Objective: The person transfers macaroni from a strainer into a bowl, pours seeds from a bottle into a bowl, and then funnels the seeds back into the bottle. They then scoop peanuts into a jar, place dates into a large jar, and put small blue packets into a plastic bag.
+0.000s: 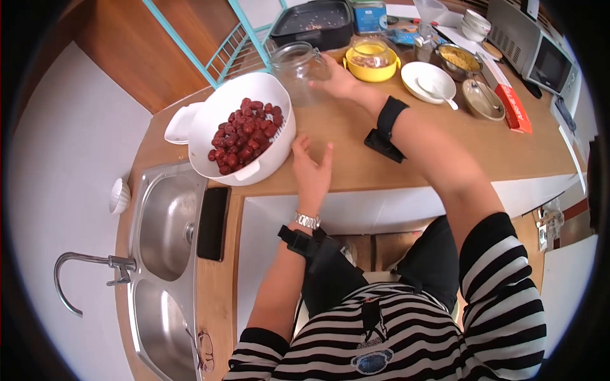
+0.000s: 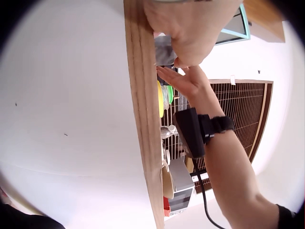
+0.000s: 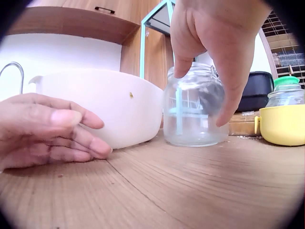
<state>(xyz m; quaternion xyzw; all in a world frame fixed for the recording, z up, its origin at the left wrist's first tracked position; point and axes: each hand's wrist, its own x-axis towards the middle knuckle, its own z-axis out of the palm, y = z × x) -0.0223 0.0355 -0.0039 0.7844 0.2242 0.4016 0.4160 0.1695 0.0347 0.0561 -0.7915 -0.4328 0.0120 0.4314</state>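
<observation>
A large white bowl (image 1: 279, 143) of red dates (image 1: 244, 136) sits on the wooden counter. By the bowl's near right side is my left hand (image 1: 311, 174), thumb and fingers spread and holding nothing; its fingers lie low over the counter in the right wrist view. Behind the bowl, a clear glass jar (image 3: 193, 126) stands upright. My right hand (image 1: 343, 82) reaches to the jar's right side, thumb and fingers spread apart and overlapping its glass. The left wrist view shows my left hand (image 2: 190, 26) close up, with my right hand (image 2: 188, 86) beyond it.
Right of the jar stand a yellow bowl (image 1: 372, 73), a white plate (image 1: 410, 82) with a spoon and several other dishes. A teal rack (image 1: 232, 51) and black pan (image 1: 311, 25) are behind. A double sink (image 1: 168, 222) and phone (image 1: 213, 222) lie left.
</observation>
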